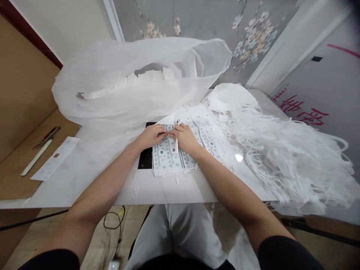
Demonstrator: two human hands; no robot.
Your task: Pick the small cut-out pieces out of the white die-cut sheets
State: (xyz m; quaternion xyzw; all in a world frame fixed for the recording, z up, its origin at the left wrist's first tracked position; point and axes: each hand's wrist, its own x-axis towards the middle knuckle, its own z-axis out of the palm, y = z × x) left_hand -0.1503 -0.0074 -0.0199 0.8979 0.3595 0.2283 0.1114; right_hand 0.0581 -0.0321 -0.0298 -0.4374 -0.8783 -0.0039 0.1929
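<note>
White die-cut sheets (168,157) lie at the frame's centre on a black mat (145,159), and your left hand (150,135) and right hand (184,137) meet over their top edge, fingertips pinching the sheet. A small white strip (176,144) hangs from your right fingers. Shredded white trimmings (287,161) pile at right.

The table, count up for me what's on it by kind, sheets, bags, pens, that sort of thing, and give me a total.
Die-cut white sheets, under the left hand and right hand: at least 3, overlapping
Plastic bag: 1
Heap of white strips: 1
Black mat: 1
Pens: 2
Flat white packet: 1
Total: 9 at least
</note>
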